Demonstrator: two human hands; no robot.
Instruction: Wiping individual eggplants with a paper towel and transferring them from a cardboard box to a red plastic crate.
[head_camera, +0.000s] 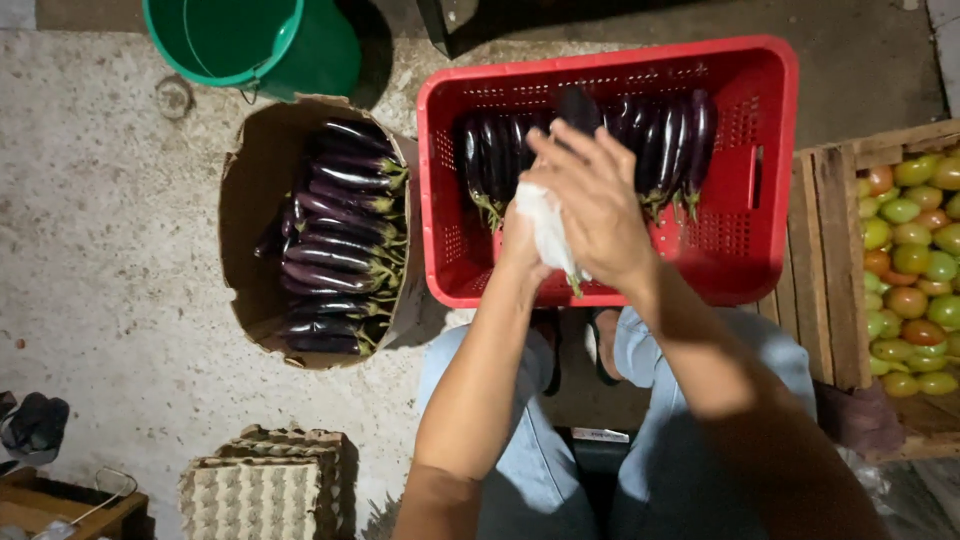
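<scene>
I see the right hand (600, 205) covering an eggplant (578, 108), its fingers wrapped around it with a white cloth (548, 228) (mostly hidden); left hand (520, 240) grips below, above the red crate (765, 150).

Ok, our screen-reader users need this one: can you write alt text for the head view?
Two hands, left hand and right hand, hold an eggplant in a white cloth over a red crate of eggplants. A cardboard box of eggplants, a green bucket and a tomato crate surround them.
</scene>
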